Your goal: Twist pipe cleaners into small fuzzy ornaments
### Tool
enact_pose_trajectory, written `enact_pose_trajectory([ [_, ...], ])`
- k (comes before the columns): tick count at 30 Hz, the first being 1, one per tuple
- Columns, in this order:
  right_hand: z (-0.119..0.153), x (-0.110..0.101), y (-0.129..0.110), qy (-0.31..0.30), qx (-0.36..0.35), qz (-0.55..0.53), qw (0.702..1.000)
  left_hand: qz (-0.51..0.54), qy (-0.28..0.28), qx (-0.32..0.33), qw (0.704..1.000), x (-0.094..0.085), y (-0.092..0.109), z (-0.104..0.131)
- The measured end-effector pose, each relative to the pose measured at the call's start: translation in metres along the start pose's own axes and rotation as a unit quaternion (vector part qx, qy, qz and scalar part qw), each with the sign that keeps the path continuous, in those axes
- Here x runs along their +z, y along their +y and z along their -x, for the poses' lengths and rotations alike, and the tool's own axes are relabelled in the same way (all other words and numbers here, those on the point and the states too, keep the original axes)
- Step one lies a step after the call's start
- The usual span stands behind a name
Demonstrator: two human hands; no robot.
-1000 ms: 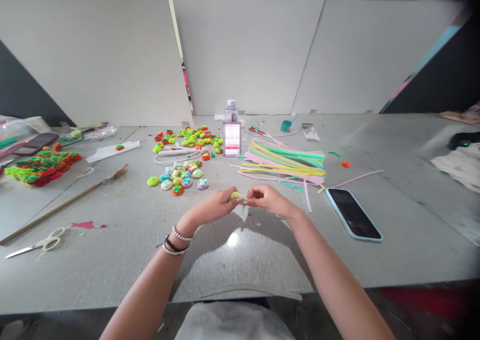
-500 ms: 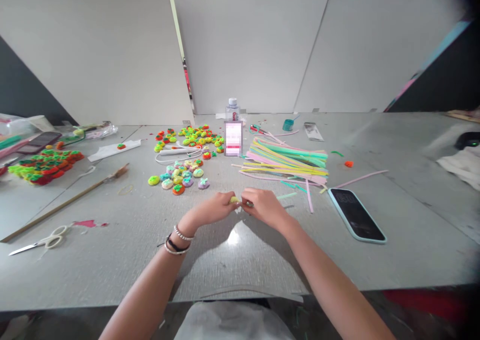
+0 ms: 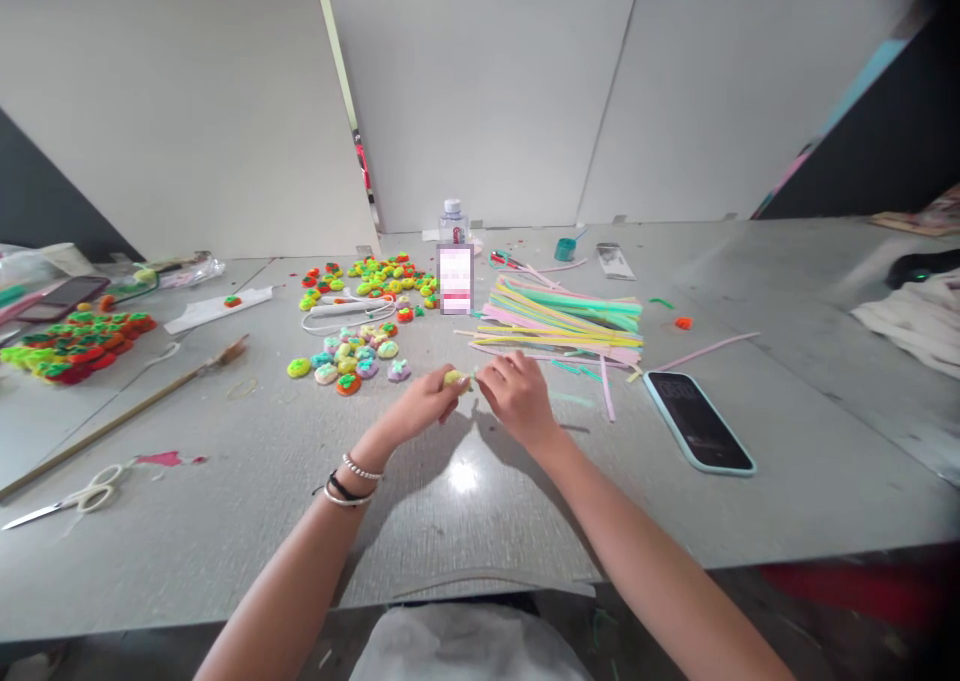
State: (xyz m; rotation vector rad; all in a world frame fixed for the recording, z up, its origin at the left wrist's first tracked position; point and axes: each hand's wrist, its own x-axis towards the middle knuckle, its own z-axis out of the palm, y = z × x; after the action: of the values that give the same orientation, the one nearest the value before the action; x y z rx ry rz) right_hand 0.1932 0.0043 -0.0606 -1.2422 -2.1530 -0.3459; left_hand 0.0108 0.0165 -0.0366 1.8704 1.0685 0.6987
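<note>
Between thumb and fingers of my left hand (image 3: 429, 399) is a small pale yellow fuzzy piece (image 3: 453, 378). My right hand (image 3: 516, 393) is closed close beside it, its fingertips pinched at the piece's right end, where a small pale green bit shows. Whether the right fingers grip that bit is too small to tell. Both hands are raised over the grey table (image 3: 420, 531). Behind my right hand lies a bundle of pastel pipe cleaners (image 3: 562, 321). Several small pastel fuzzy pieces (image 3: 366, 351) sit beyond my left hand.
A phone (image 3: 699, 421) lies at the right. Scissors (image 3: 94, 489) and a long wooden stick (image 3: 127, 416) are at the left. A bottle (image 3: 454, 223) stands behind a pixelated upright card (image 3: 455, 281). Red, green and yellow pieces (image 3: 82, 346) are heaped far left.
The camera view has shifted slightly. My hands have moved a little apart and turned, and more of the yellow piece shows in my left hand.
</note>
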Motion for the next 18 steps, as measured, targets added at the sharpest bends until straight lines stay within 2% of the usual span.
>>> enact_pose_trajectory([
  [5, -0.004, 0.003, 0.013, 0.074, 0.144, -0.006, 0.987, 0.101, 0.116, -0.046, 0.987, 0.011, -0.017, -0.013],
  [8, -0.003, 0.008, 0.027, 0.099, 0.251, 0.002, 0.963, 0.196, 0.157, -0.076, 0.965, 0.012, -0.020, -0.015],
  [10, 0.000, 0.013, 0.039, 0.099, 0.296, 0.017, 0.950, 0.246, 0.184, -0.091, 0.947, 0.010, -0.020, -0.015],
  [13, 0.005, 0.019, 0.059, 0.059, 0.320, 0.047, 0.945, 0.298, 0.211, -0.106, 0.925, 0.005, -0.023, -0.015],
  [18, 0.016, 0.030, 0.081, -0.078, 0.365, 0.064, 0.926, 0.331, 0.213, -0.107, 0.913, 0.006, -0.030, -0.018],
])
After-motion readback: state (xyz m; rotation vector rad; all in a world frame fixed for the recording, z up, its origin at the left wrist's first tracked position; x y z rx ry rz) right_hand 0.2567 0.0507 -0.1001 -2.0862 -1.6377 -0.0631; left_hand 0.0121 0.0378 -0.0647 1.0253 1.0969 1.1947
